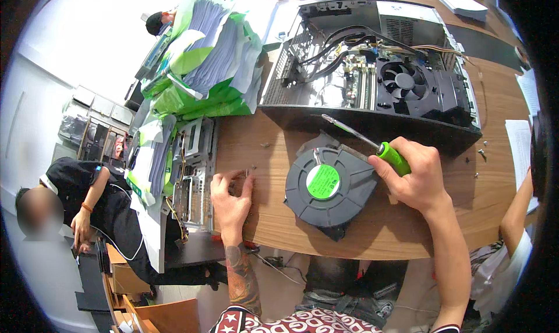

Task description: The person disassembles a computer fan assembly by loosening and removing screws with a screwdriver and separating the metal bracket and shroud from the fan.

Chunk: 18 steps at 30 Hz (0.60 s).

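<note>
My right hand (416, 175) grips a screwdriver (386, 151) by its bright green handle; the metal shaft points up and to the left, toward the near wall of an open computer case (372, 120). Just left of that hand a black blower fan (352, 187) with a round green label lies on the wooden table. My left hand (231, 200) rests by the table's left side, thumb and forefinger closed around what looks like a small screw (247, 172). Inside the case are a black cooling fan (403, 81), memory sticks and dark cables.
Left of my left hand stand metal drive frames (195, 175) and paper stacks in green wrapping (204, 53). Loose screws (481, 153) lie right of the case. A person in dark clothes (87, 199) sits at the left; another person's arm (517, 208) shows at the right.
</note>
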Motion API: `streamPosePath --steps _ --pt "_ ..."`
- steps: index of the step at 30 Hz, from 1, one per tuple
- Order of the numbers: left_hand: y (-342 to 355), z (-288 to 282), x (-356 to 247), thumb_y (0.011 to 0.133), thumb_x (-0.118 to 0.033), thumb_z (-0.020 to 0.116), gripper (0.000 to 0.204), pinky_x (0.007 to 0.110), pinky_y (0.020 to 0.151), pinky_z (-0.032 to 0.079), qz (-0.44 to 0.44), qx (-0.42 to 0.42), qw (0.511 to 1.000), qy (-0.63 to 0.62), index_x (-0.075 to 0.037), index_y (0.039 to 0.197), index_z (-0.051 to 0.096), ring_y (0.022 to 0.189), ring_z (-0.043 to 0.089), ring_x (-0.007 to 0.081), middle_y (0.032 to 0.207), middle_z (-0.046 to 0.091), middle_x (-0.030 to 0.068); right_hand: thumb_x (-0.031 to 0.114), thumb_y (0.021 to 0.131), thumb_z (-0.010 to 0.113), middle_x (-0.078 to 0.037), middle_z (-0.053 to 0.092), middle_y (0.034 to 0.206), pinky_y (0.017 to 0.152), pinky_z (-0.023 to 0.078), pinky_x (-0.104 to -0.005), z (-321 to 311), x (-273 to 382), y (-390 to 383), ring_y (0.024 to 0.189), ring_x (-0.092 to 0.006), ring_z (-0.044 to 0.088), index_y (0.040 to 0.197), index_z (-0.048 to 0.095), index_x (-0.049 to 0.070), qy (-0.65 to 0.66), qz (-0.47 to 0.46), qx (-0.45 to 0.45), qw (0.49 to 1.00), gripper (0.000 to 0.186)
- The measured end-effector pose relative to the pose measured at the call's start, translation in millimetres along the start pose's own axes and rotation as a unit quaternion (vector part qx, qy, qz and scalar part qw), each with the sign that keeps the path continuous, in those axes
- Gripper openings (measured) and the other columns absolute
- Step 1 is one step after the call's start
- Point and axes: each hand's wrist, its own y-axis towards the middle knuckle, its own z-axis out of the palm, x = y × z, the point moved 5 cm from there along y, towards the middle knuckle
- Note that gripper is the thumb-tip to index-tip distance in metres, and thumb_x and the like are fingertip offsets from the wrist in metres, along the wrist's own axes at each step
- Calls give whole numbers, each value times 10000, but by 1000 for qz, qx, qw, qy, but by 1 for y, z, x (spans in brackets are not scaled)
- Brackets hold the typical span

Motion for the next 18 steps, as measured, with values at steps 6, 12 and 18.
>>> streamPosePath --steps 6,12,18 --pt "1 6 0 769 -101 754 171 367 778 466 29 -2 1000 -8 -45 917 688 866 560 274 878 607 86 297 800 766 -136 593 615 497 456 -395 1 -1 -1 534 -314 594 694 574 60 -13 -3 12 1000 323" --pt "-2 3 2 792 -50 722 114 314 683 472 14 -3 998 -55 -40 901 690 755 581 202 841 608 73 309 804 760 -135 597 616 497 461 -400 1 2 -2 541 -317 601 705 571 61 -8 1 16 1000 327" --pt "-25 -9 4 849 26 650 119 217 618 425 -121 -59 955 -263 24 967 642 680 515 63 880 623 27 350 815 743 -140 592 597 493 471 -407 -1 -7 -3 547 -325 615 703 570 67 -18 2 4 1000 350"
